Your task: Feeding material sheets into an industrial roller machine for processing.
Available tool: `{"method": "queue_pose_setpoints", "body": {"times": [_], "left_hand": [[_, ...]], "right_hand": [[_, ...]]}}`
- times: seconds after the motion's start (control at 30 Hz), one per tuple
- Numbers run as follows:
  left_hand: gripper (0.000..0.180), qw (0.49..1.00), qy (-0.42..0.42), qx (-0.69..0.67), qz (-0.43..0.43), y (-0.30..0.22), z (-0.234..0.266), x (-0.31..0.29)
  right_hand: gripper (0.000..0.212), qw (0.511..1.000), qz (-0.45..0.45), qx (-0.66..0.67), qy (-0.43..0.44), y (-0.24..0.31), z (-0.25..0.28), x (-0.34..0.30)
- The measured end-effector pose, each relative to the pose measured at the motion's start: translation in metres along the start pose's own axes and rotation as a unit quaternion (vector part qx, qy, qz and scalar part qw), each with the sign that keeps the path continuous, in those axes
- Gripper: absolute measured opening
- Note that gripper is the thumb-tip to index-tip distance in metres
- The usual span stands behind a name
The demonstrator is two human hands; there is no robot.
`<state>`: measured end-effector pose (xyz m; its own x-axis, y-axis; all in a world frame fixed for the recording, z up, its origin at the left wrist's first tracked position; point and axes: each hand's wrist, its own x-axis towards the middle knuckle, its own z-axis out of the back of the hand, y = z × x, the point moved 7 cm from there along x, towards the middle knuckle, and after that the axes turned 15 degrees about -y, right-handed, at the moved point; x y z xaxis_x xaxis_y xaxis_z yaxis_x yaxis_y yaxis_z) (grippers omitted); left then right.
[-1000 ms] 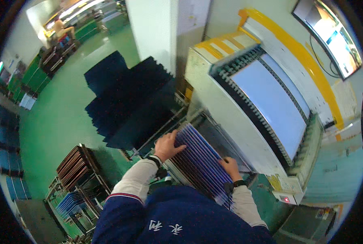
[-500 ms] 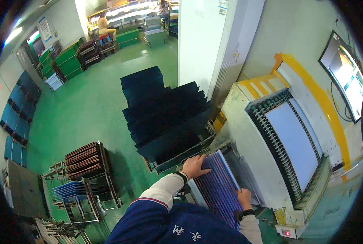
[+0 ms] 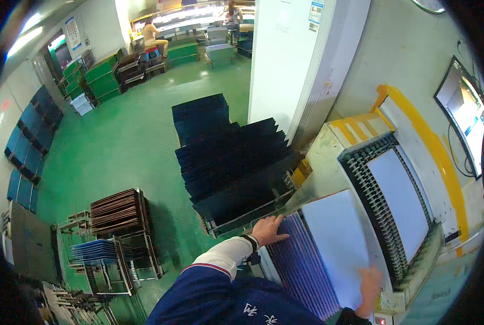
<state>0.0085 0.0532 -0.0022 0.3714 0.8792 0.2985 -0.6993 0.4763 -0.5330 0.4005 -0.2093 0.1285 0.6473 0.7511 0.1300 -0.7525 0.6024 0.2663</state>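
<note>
A stack of panels (image 3: 301, 265) stands on edge in close rows in front of my body, their edges looking bluish purple. My left hand (image 3: 269, 230) rests at its far left corner with fingers and thumb spread. To the right of the rows, a flat white panel (image 3: 337, 244) leans out toward the machine. At that panel's near right edge is my right hand (image 3: 369, 287), smeared by motion, with its fingers at the edge. Another white panel (image 3: 399, 179) lies on the rollers of the machine (image 3: 369, 184) at the right.
Dark panels (image 3: 231, 168) stand in racks ahead of me. A wire rack (image 3: 125, 265) with brown and blue boards is at the left. Dark blue panels (image 3: 28, 146) line the left wall. A screen (image 3: 464, 114) hangs at the right. Two people sit at a far bench.
The white panel at the right of the stack has tilted out toward the machine. My right hand has moved right with its edge. My left hand stays at the stack's corner.
</note>
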Motion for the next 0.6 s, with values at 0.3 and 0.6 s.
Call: {"method": "queue_pose_setpoints", "body": {"times": [0.3, 0.6], "left_hand": [[0.086, 1.000, 0.008, 0.007, 0.001, 0.004, 0.003, -0.002], [0.083, 1.000, 0.003, -0.010, 0.014, -0.009, 0.007, 0.007]], "right_hand": [[0.057, 0.830, -0.142, 0.408, -0.353, -0.079, 0.108, -0.005], [0.039, 0.954, 0.063, -0.065, -0.284, -0.048, 0.021, -0.031]]}}
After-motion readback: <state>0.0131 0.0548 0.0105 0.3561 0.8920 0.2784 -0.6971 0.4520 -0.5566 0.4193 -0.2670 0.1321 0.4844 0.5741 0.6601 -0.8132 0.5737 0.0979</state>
